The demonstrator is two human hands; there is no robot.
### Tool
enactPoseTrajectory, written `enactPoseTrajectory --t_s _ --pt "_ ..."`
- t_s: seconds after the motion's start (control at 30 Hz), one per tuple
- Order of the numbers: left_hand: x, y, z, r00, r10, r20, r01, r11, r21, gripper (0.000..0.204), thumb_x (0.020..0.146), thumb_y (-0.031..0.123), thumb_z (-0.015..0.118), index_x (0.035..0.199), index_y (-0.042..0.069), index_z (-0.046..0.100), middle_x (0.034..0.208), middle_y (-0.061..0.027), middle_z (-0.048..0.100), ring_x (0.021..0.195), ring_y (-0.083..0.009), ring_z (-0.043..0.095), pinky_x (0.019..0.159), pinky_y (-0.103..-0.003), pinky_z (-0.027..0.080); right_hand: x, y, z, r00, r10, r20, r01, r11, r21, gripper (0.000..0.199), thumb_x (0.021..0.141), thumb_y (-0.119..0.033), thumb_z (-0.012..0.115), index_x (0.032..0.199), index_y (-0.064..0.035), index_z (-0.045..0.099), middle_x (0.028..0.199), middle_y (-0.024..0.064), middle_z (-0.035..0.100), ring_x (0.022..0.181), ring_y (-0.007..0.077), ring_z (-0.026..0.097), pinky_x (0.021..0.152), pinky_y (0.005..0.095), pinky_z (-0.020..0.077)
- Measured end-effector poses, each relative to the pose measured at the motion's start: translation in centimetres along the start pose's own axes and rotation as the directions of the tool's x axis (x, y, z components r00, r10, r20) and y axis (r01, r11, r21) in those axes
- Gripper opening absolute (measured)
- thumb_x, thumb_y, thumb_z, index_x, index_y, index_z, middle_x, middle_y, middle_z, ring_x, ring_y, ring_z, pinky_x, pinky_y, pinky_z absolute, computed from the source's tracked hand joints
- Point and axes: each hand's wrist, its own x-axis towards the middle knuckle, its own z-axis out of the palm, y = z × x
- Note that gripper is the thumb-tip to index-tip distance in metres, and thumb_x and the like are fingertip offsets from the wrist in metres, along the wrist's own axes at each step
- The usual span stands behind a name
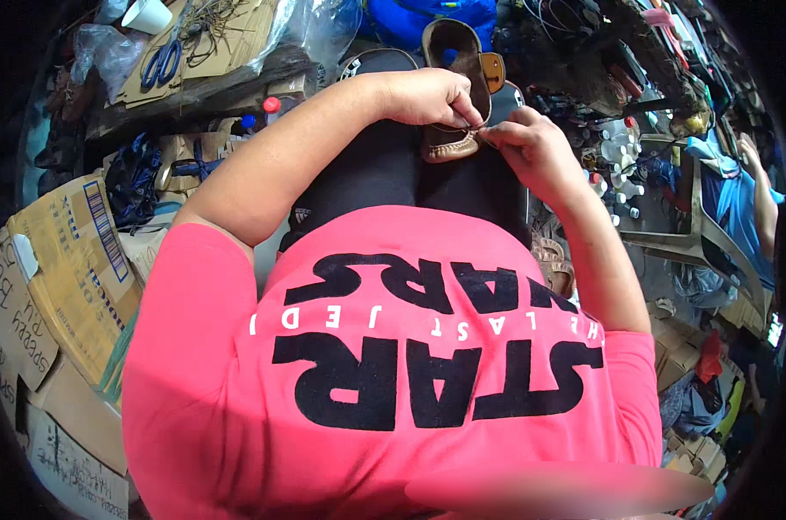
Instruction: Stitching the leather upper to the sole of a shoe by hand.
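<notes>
A brown leather moccasin-style shoe [450, 149] lies over my dark-trousered lap, its gathered, stitched toe toward me and its heel pointing away. A tan strap or flap [493, 73] sticks out at its right side. My left hand [436, 98] is closed over the shoe's left side, thumb and fingertips pinched together at the opening near the toe seam. Just right of that seam my right hand [531, 146] is closed in a pinch too, nearly meeting the left fingertips. What lies between the fingertips of each hand is too small to make out.
At the upper left, blue-handled scissors [161, 64] lie on cardboard beside a white cup [147, 16]. Several small bottles [619, 152] stand to the right, near a grey plastic chair [683, 247]. Cardboard boxes [79, 251] fill the left. Another person's arm [761, 195] shows far right.
</notes>
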Motion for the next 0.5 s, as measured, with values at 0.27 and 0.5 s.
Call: enactPoseTrajectory --t_s 0.27,0.5 --pt "1.1 -0.7 0.3 0.992 0.08 -0.098 -0.068 0.99 0.121 0.024 0.068 0.003 0.073 0.092 0.006 0.071 0.084 -0.0081 0.059 0.086 -0.0213 0.061 0.078 -0.032 0.047 1.9 -2.5 0.0 0.981 -0.05 0.185 0.134 0.871 -0.472 0.014 0.078 -0.005 0.053 0.083 -0.001 0.066 0.086 0.0172 0.06 0.084 0.0351 0.061 0.076 0.0416 0.0486" --pt "-0.8 0.9 2.0 0.833 0.158 -0.53 -0.002 0.959 0.283 0.029 0.068 0.011 0.075 0.094 0.007 0.064 0.099 -0.0101 0.059 0.095 -0.0291 0.059 0.082 -0.035 0.049 0.4 1.7 1.7 0.997 0.025 -0.067 -0.024 1.0 0.017 0.015 0.076 -0.012 0.071 0.087 -0.0022 0.068 0.08 0.0126 0.063 0.076 0.0288 0.064 0.069 0.0354 0.0509"
